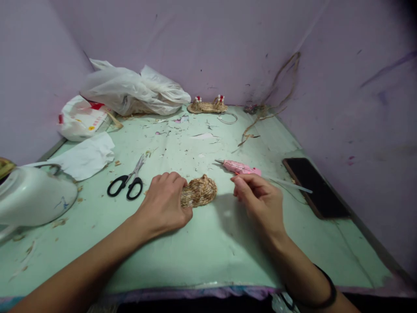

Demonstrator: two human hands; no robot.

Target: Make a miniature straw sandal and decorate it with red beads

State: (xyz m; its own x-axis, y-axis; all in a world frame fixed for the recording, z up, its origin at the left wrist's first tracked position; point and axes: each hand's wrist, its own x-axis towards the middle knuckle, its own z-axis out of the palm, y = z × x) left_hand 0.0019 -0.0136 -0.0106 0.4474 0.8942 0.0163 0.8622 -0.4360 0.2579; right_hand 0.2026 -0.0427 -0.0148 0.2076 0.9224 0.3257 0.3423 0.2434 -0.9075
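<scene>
Pale green bench (pixel 202 248) with my two hands at work; parts listed in descending size. A white plastic bag (pixel 130 89) lies bunched at the back left, against the wall. A rounded white vessel (pixel 39 200) stands at the left edge. My left hand (pixel 166 200) is closed over one end of a braided, straw-coloured piece (pixel 200 191), which lies on the bench between my hands, its rounded end exposed. My right hand (pixel 260 193) is raised to the right of it, thumb and index fingertips drawn together; I cannot tell whether anything is pinched there. A dark phone (pixel 316 187) lies farther right, face up. A crumpled white sheet (pixel 89 156) rests near the vessel. The pink glue gun (pixel 239 167) lies just beyond my right hand, nozzle to the left; contact between them cannot be judged. Black-handled scissors (pixel 133 173), blades nearly together, lie just left of my left hand. At the rear wall sits a beaded braided item (pixel 207 107); smallest, a thin ring (pixel 228 113) lies just before it.
</scene>
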